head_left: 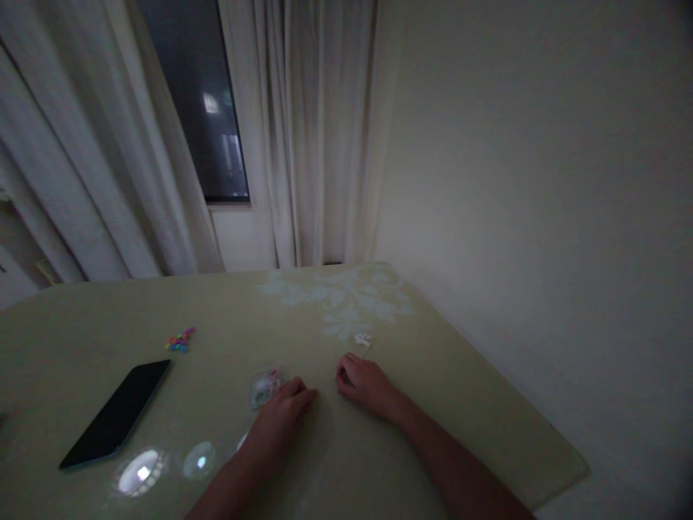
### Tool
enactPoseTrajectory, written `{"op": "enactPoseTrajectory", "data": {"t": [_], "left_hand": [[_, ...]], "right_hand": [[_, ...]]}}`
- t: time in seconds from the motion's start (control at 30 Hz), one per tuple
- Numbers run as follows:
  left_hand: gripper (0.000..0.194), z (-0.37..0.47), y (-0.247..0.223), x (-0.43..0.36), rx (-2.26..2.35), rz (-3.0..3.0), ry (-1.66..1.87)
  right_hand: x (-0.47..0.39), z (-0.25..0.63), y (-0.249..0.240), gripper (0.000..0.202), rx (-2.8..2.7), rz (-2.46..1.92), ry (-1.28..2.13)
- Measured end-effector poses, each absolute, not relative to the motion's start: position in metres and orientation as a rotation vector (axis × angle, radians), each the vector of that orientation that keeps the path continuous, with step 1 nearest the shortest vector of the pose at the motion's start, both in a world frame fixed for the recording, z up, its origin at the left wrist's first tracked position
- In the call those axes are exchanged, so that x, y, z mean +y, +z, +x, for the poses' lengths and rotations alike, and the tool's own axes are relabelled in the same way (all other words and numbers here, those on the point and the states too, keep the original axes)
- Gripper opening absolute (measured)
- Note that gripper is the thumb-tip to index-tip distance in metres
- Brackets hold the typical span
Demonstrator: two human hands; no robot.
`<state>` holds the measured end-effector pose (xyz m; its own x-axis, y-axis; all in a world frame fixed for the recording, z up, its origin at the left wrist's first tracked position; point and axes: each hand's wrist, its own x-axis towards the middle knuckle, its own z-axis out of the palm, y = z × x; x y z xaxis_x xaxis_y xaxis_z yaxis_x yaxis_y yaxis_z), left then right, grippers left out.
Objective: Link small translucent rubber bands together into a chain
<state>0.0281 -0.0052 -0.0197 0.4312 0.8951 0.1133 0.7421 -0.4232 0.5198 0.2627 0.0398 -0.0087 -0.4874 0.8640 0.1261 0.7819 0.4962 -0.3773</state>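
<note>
Well in from the right edge of the table (476, 397), the clear packet (261, 391) by the left hand (286, 406) seems light and slippery, best pinched by its rim; I cannot tell if curled fingers there or on the right hand (364, 380) grasp anything.

On the bench (216, 314), a tablet (118, 415) lies in the left part, slanting away from the near edge. A pile of small pieces (180, 341) sits beyond its far end, between it and the bench's far edge. Right of the tablet lies a packet (261, 388), just beside the left hand (288, 404), on that hand's far left side. The right hand (365, 383) is near the left one, across a narrow gap. Just beyond it, toward the far right corner, lies a small item (363, 339). Curtains (322, 144) and a window (200, 94) stand behind the far edge; a wall (514, 202) runs along the right edge.
</note>
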Motion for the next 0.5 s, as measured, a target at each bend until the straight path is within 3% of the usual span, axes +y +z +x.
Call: {"op": "enactPoseTrajectory", "data": {"t": [0.23,0.5], "left_hand": [[0.030,0.030,-0.002,-0.012,1.486,2.339,0.240],[0.025,0.028,-0.010,-0.007,1.522,2.262,0.186]], "right_hand": [[0.014,0.240,0.001,0.006,-2.427,-1.108,0.594],[0.003,0.225,-0.010,0.008,-2.557,-0.898,0.479]]}}
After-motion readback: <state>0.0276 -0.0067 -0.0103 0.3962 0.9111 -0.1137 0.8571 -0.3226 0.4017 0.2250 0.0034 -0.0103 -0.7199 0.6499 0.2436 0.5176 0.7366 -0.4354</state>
